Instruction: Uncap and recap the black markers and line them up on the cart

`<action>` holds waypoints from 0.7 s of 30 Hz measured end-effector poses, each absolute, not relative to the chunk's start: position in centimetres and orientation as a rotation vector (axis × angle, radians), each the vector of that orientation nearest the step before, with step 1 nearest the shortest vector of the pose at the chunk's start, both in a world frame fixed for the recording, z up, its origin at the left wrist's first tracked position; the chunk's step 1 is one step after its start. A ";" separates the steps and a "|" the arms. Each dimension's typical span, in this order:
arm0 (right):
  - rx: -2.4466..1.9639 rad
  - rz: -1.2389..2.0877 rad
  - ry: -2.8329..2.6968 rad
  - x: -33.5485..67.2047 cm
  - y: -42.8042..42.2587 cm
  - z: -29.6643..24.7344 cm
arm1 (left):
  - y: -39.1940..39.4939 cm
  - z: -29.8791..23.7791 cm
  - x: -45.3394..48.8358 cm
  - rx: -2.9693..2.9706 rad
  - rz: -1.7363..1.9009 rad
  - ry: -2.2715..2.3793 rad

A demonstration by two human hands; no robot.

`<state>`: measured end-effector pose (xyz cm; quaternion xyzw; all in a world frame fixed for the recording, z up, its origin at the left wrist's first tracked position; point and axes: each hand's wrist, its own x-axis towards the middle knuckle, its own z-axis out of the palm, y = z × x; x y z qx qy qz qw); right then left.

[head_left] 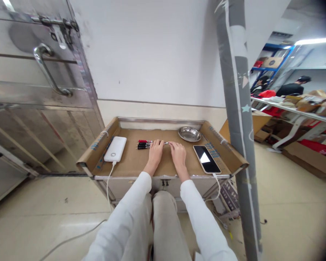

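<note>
Several pens [143, 146] lie side by side on the brown cardboard top, a red one [144, 141] at the far side and black ones nearer me. My left hand [155, 150] is closed over their right part, its fingers hiding much of the barrels. A silvery pen tip [166, 143] shows in the gap between my hands. Thumb and fingers of my right hand [178, 152] are pinched together at that tip's right end. Whatever small part sits inside this pinch is mostly covered.
A white power bank [115, 149] with a cable lies left. Behind my right hand is a round metal dish [189, 134]; a phone [207, 159] with a cable lies right. Raised cardboard sides [225, 145] edge the cart. A wrapped grey pole [240, 119] stands right; people work beyond.
</note>
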<state>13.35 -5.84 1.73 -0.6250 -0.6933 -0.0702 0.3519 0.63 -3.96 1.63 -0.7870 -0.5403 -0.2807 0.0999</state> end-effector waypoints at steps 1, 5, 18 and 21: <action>-1.572 -0.144 -1.821 13.3 -6.0 1.9 | -4.0 1.7 0.6 -2.325 -0.837 -1.594; -1.296 0.073 -2.005 12.9 -6.3 2.3 | -4.5 1.9 0.4 -2.208 -0.862 -1.695; -1.715 -0.051 -1.876 13.1 -5.5 0.2 | -6.8 1.3 -0.4 -1.753 -0.775 -2.150; -1.753 -0.071 -1.909 13.2 -5.4 0.0 | -6.6 1.3 -0.4 -1.791 -0.829 -2.125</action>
